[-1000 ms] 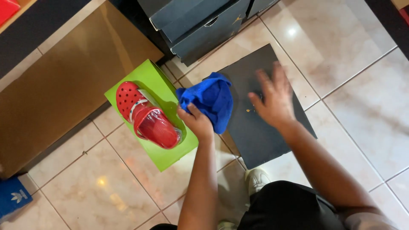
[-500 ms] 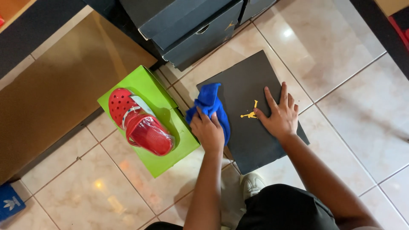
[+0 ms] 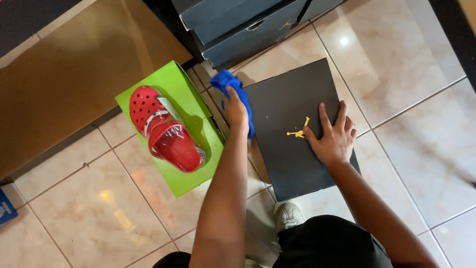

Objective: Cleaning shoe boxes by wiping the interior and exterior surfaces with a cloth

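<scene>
Blue cloth (image 3: pixel 233 92) is being gripped by left hand (image 3: pixel 236 110), now pushed to box lid (image 3: pixel 292 129) edge (wiping progressing); right hand (image 3: pixel 333 139) is pressed flat, ungripping.

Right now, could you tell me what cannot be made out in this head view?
- Black box contents: lid shut under right hand.
- Left hand fingers: sunk in blue cloth.
- Grey boxes: cut off by top edge.
- Blue item: cut off at left edge.

Your single head camera looked almost straight down from above the flat black cardboard shoebox (image 3: pixel 297 124) on the tiled floor, close enough that your forearms filled the frame below that box.
</scene>
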